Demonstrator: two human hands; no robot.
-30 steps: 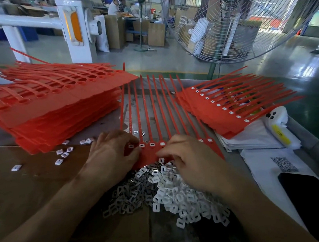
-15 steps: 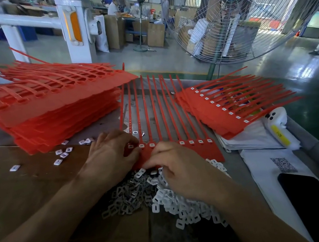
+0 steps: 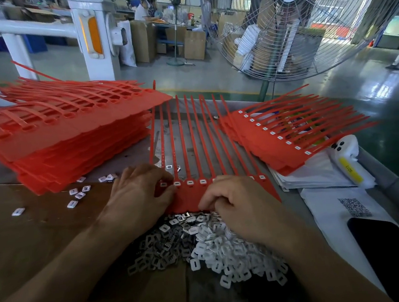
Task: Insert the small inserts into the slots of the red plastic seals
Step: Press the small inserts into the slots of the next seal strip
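A red seal strip (image 3: 191, 198) lies flat in front of me with its long tails pointing away. White inserts sit in the slots along its head row (image 3: 203, 181). My left hand (image 3: 139, 196) presses on the strip's left end, fingers fairly straight and thumb beside the first slot. My right hand (image 3: 241, 203) hovers over the strip's near edge, fingers curled and thumb and forefinger pinched on a small insert that is mostly hidden. The pile of loose white inserts (image 3: 218, 249) spreads just below both hands.
A tall stack of unfilled red seal strips (image 3: 64, 138) stands at the left, and a smaller stack with inserts (image 3: 279, 142) at the right. A few stray inserts (image 3: 77, 195) lie on the brown cardboard. Papers, a white handheld device (image 3: 347, 160) and a dark phone (image 3: 391, 253) are on the right.
My right hand drew back from the slot row toward the insert pile and now curls at the strip's near edge. My left hand stayed on the strip's left end.
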